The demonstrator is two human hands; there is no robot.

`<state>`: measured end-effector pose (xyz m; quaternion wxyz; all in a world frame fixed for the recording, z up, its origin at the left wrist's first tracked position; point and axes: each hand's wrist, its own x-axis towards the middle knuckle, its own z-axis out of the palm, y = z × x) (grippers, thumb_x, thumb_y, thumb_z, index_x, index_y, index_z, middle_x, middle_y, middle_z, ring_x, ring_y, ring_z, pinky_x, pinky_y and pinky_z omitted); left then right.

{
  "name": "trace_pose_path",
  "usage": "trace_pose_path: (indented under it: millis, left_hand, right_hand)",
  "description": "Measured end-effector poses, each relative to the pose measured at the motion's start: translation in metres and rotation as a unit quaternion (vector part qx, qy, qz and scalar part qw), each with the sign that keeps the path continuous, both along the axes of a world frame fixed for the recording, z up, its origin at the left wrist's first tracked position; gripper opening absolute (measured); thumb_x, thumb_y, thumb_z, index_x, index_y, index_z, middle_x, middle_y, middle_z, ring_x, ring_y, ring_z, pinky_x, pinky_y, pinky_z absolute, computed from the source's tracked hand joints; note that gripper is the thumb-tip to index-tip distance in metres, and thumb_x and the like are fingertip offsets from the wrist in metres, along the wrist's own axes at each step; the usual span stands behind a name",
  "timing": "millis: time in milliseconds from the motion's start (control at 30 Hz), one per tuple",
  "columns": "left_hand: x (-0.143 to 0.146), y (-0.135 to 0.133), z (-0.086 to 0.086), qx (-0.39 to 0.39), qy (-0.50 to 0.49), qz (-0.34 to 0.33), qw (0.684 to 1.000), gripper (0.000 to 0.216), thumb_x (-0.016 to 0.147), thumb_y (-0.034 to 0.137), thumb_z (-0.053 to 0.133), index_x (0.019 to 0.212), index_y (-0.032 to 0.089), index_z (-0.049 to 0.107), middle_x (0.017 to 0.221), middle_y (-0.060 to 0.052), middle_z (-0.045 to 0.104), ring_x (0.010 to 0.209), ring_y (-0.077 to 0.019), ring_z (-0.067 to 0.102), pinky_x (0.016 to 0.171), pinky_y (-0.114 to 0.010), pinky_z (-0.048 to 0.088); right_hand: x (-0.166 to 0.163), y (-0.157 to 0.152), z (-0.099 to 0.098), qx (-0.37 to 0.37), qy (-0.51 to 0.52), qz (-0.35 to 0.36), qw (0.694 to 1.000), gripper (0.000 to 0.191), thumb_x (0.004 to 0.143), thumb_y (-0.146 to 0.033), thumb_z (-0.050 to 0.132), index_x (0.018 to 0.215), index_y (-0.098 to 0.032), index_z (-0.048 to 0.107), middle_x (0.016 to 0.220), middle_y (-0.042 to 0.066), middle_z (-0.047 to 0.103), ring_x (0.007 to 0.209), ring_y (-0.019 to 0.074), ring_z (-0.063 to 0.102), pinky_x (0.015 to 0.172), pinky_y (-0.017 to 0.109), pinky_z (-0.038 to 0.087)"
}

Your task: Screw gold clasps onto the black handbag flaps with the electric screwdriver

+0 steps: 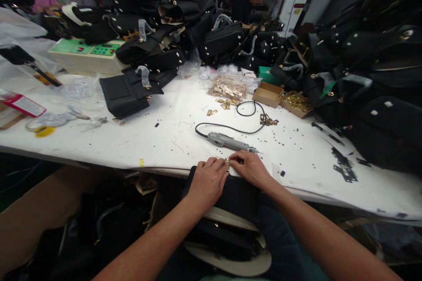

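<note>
A black handbag (242,197) rests on my lap against the white table's front edge (165,169). My left hand (207,181) lies on top of the bag, fingers curled down onto it. My right hand (251,167) presses beside it, fingertips pinched on a small gold metal fitting (227,160) at the bag's upper edge. Just beyond my hands lies a grey electric screwdriver (229,142), its black cord (245,118) looping away over the table.
Black handbags (171,39) are heaped along the back and right. A black wallet-like piece (127,92) lies left of centre. A clear bag of gold hardware (228,88) and cardboard boxes of fittings (296,103) sit behind the screwdriver. A green-topped machine (88,55) stands back left. People sit beyond.
</note>
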<state>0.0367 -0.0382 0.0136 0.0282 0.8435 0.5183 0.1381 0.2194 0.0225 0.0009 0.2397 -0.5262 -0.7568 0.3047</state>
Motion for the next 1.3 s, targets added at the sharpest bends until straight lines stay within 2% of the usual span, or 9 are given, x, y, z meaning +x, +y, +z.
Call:
trace_pose_path:
  millis: [300, 400, 567, 900, 1300]
  left_hand:
    - [0.002, 0.001, 0.002, 0.001, 0.028, 0.006, 1.0, 0.026, 0.101, 0.024, 0.05, 0.124, 0.025, 0.062, 0.124, -0.004, 0.065, 0.112, -0.0238, 0.055, 0.082, -0.041, 0.042]
    - [0.002, 0.002, 0.003, -0.002, 0.037, 0.006, 0.999, 0.027, 0.102, 0.025, 0.049, 0.125, 0.025, 0.061, 0.125, -0.005, 0.065, 0.112, -0.0235, 0.055, 0.083, -0.04, 0.041]
    - [0.002, 0.002, 0.002, -0.009, 0.031, 0.008, 0.999, 0.028, 0.102, 0.028, 0.048, 0.128, 0.024, 0.06, 0.126, -0.005, 0.064, 0.113, -0.0235, 0.054, 0.084, -0.04, 0.042]
    - [0.003, 0.003, 0.003, -0.017, 0.043, 0.007, 0.999, 0.031, 0.103, 0.028, 0.046, 0.131, 0.023, 0.058, 0.127, -0.006, 0.063, 0.114, -0.0237, 0.053, 0.083, -0.042, 0.043]
    - [0.003, 0.003, 0.001, -0.015, 0.046, 0.009, 0.999, 0.032, 0.101, 0.026, 0.048, 0.131, 0.022, 0.058, 0.128, -0.007, 0.063, 0.114, -0.0239, 0.053, 0.084, -0.042, 0.043]
  right_hand:
    - [0.005, 0.001, -0.003, -0.007, 0.032, 0.027, 0.999, 0.017, 0.084, -0.021, 0.067, 0.097, -0.021, 0.078, 0.089, 0.004, 0.072, 0.082, 0.0184, 0.066, 0.079, 0.03, 0.049]
    - [0.007, 0.001, 0.0, -0.021, 0.029, 0.041, 0.999, 0.018, 0.082, -0.024, 0.07, 0.097, -0.02, 0.078, 0.084, 0.004, 0.068, 0.077, 0.0173, 0.063, 0.073, 0.029, 0.048]
    - [0.007, 0.0, 0.007, -0.019, 0.008, 0.05, 0.999, 0.019, 0.079, -0.024, 0.073, 0.097, -0.018, 0.077, 0.083, 0.003, 0.066, 0.076, 0.0172, 0.061, 0.073, 0.029, 0.046]
    - [0.007, -0.004, 0.002, 0.069, 0.001, 0.079, 0.995, 0.015, 0.081, -0.021, 0.07, 0.094, -0.018, 0.077, 0.076, 0.002, 0.063, 0.069, 0.0159, 0.057, 0.069, 0.028, 0.044]
    - [0.006, -0.006, -0.005, 0.089, -0.008, 0.091, 0.992, 0.016, 0.084, -0.021, 0.067, 0.099, -0.02, 0.075, 0.077, 0.002, 0.061, 0.07, 0.0154, 0.056, 0.068, 0.026, 0.043]
